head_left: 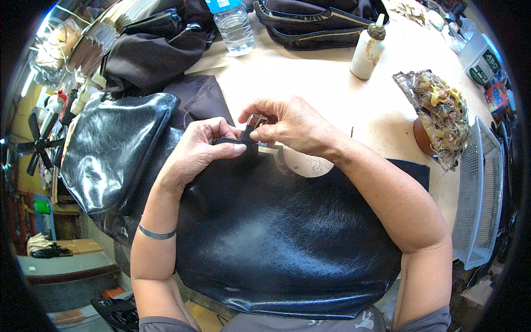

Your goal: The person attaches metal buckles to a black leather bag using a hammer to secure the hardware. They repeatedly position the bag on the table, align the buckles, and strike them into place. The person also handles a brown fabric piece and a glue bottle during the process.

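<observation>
A large glossy black leather piece (287, 243) lies in front of me, with a curved cutout along its far edge showing the pale tabletop. My left hand (207, 144) is closed on a black strap tab (248, 141) at that edge, thumb pressed on it. My right hand (287, 124) pinches a small silver metal fitting (256, 121) on the tab, its thumb and fingers partly covering it. Another glossy black piece (110, 144) and matte dark fabric (199, 97) lie to the left of my hands.
Beyond stand a water bottle (233, 30), a stained squeeze bottle (363, 55) and a black bag (315, 30). At right are a pot (426, 135) heaped with glue-crusted scraps and a plastic basket (475, 193). Dark cloth (144, 61) lies upper left; a fan (40, 141) is beside the table.
</observation>
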Tool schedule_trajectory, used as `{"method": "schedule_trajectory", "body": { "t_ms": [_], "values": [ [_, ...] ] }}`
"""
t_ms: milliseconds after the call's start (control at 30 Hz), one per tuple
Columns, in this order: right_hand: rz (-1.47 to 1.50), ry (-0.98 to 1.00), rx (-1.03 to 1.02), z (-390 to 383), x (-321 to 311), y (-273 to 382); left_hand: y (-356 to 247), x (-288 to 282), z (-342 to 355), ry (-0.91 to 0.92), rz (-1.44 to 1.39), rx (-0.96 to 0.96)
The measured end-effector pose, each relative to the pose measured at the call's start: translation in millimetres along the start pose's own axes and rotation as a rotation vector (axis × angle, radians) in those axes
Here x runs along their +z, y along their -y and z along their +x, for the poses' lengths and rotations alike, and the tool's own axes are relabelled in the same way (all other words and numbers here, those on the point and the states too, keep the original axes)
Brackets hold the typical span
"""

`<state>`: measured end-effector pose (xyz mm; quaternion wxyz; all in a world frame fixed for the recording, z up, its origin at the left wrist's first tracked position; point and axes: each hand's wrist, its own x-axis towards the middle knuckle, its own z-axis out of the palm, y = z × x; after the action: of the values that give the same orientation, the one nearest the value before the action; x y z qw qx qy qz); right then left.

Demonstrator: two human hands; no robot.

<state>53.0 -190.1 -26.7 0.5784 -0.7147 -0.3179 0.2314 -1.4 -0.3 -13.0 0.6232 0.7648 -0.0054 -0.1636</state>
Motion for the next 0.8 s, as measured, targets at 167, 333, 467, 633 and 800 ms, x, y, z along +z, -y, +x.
{"method": "schedule_trajectory", "body": {
  "t_ms": [167,333,467,633,800],
  "values": [
    [0.016,0.003,0.002,0,0,0,1,1,1,-0.009,0.008,-0.001],
    [0.047,-0.031,-0.030,1,2,-3,1,3,0,-0.027,0.039,0.029],
    [0.144,-0.039,-0.006,1,0,-1,2,2,1,-0.029,0.035,0.007],
    [0.077,-0.015,0.061,-1,-2,7,3,2,1,-0.029,0.033,0.018],
    [-0.069,-0.025,0.022,1,-2,4,1,4,0,-0.038,0.033,0.013]
  ]
}}
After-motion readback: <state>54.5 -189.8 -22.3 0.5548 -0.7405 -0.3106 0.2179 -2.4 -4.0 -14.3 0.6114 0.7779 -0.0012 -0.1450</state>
